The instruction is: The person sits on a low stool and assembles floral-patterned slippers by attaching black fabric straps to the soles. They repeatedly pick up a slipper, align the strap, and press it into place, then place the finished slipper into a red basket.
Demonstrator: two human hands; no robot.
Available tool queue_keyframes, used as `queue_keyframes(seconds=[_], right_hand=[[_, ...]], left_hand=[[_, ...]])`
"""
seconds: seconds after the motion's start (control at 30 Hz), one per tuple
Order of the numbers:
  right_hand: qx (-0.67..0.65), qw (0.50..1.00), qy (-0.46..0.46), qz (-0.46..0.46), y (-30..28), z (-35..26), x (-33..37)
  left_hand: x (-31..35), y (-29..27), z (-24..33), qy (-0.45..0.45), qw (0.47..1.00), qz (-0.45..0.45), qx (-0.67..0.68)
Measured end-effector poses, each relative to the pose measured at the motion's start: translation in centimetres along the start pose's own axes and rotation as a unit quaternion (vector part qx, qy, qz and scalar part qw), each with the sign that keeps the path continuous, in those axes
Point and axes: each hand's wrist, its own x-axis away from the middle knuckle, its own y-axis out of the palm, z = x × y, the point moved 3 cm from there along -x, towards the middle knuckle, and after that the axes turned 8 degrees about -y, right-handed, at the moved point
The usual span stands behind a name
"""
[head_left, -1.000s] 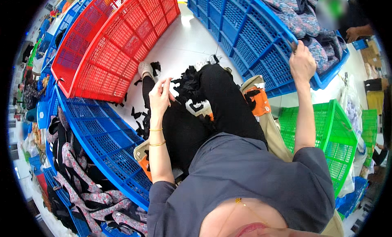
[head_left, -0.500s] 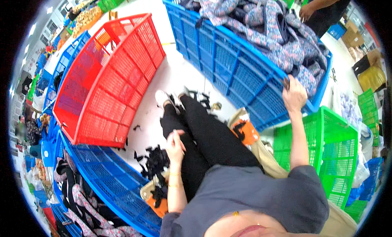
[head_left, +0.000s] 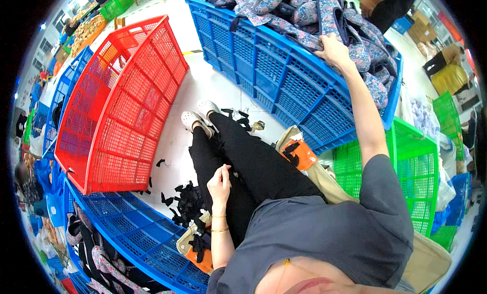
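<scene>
My right arm stretches to the large blue crate (head_left: 284,66) in front. At its near rim my right hand (head_left: 335,50) is closed on the end of a padded floral fabric piece (head_left: 329,17). More such pieces (head_left: 375,50), pink and blue on grey with dark linings, fill that crate. Above my black-trousered thigh hovers my left hand (head_left: 219,185), its fingers curled together; what they hold, if anything, is hidden. Small black fabric scraps (head_left: 190,203) lie in a heap on the floor beside my left leg.
A tall red crate (head_left: 132,111) stands left, above a blue crate (head_left: 132,233) with dark and floral pieces. Green crates (head_left: 416,172) are at right. Beige-and-orange bags (head_left: 299,152) flank my legs. A co-worker's hand (head_left: 368,5) is beyond the large crate.
My right hand has left the crate's near right rim, moving left and away from me onto a floral piece. My left hand stays over my lap, fingers more curled. The view has shifted slightly.
</scene>
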Motion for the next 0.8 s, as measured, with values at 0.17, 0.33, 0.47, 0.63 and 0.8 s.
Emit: queue_keyframes(seconds=[0.17, 0.33, 0.47, 0.63, 0.8], right_hand=[[0.028, 1.000, 0.002, 0.000, -0.5, 0.2, -1.2], [-0.056, 0.977, -0.025, 0.204, -9.2, -2.2, 0.9], [-0.158, 0.948, -0.189, 0.202, -14.7, -10.4, 2.7], [-0.189, 0.879, -0.432, 0.076, -11.6, -21.7, 3.7], [-0.129, 0.816, -0.556, -0.093, -4.8, -29.9, 4.0]], left_hand=[[0.5, -1.1, 0.3, -0.043, 0.998, 0.007, 0.047], [-0.2, -2.3, 1.6, -0.065, 0.987, 0.012, 0.144], [-1.8, -3.7, 7.1, 0.116, 0.963, 0.056, 0.237], [-1.6, -7.4, 14.7, 0.262, 0.949, 0.138, 0.111], [-1.0, -7.7, 10.6, 0.237, 0.954, 0.170, -0.073]])
